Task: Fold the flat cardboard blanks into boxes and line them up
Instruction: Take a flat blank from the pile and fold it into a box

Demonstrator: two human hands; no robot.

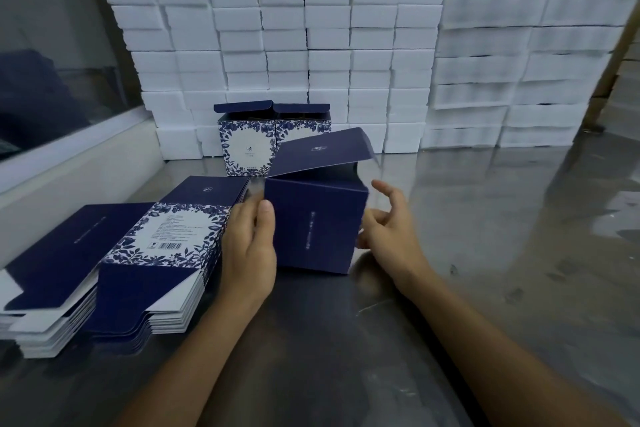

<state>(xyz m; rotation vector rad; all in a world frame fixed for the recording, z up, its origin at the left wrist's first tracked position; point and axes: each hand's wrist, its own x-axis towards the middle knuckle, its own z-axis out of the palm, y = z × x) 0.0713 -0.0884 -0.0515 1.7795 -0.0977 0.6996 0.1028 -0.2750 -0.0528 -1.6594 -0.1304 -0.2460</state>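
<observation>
- Head view shows a half-formed navy box standing on the steel worktop, just right of the stack of flat blanks and in front of two finished boxes, which stand side by side against a wall of white foam blocks.
- Its lid flap stands raised and tilted back, so the top is still open; I judge the body is squared up and only the closing remains.
- Left hand steadies the box at its left edge: thumb lies on the front face and the fingers reach round the side, a grip grasping the box, probably to keep it from sliding while the other side is worked.
- Right hand sits at the right wall with fingers spread and loosely bent, released; the lower fingers seem to touch the card, though blur makes that unsure.
- Both forearms reach in from the bottom edge, wrists angled inward toward the box.
</observation>
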